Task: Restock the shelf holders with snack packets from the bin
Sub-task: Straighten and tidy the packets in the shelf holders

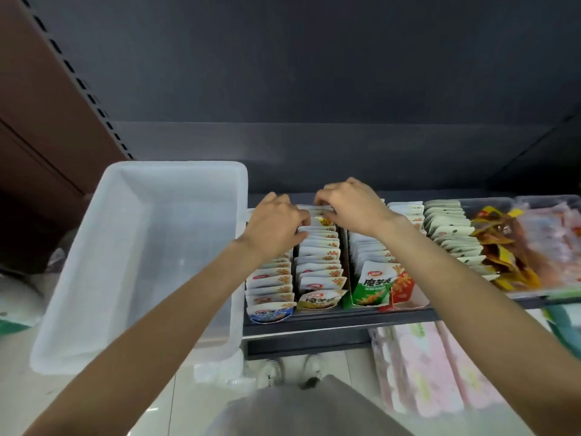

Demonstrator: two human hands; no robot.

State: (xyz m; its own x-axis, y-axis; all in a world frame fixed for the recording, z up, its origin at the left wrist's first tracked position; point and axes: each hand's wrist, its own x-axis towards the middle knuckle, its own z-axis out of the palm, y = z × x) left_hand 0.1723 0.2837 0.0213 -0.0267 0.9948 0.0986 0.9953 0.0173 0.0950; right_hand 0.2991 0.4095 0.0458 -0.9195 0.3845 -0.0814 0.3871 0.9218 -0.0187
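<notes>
Both hands reach over the front edge of the dark shelf (314, 322) and meet at the back of the second holder from the left. Left hand (276, 220): its fingers curl down onto the tops of the white snack packets (319, 258) there, pinching one near the back of that row. Right hand (352, 204): its fingers bend over the rearmost packets of the same row and grip their upper edges; the fingertips themselves are hidden behind the knuckles.

Four cardboard holders stand side by side at the shelf's left end, each packed with upright packets from front to back. The leftmost has a blue-fronted holder (270, 313), the next a yellow-fronted holder (317, 300), then a green-fronted holder (371, 286) and a red-fronted holder (404, 286), partly covered by the right forearm. Further right along the shelf runs a row of cream packets (449, 228), then a clear tray of brown and yellow snack packs (500, 237) and pale pink packs (550, 234) at the right edge.

To the left of the shelf, touching its end, sits the translucent white bin (103, 256); no packets show in the part of its floor that is visible. Below the shelf's front edge lie pink floral packages (434, 366), and white shoes (292, 369) stand on the pale floor.
</notes>
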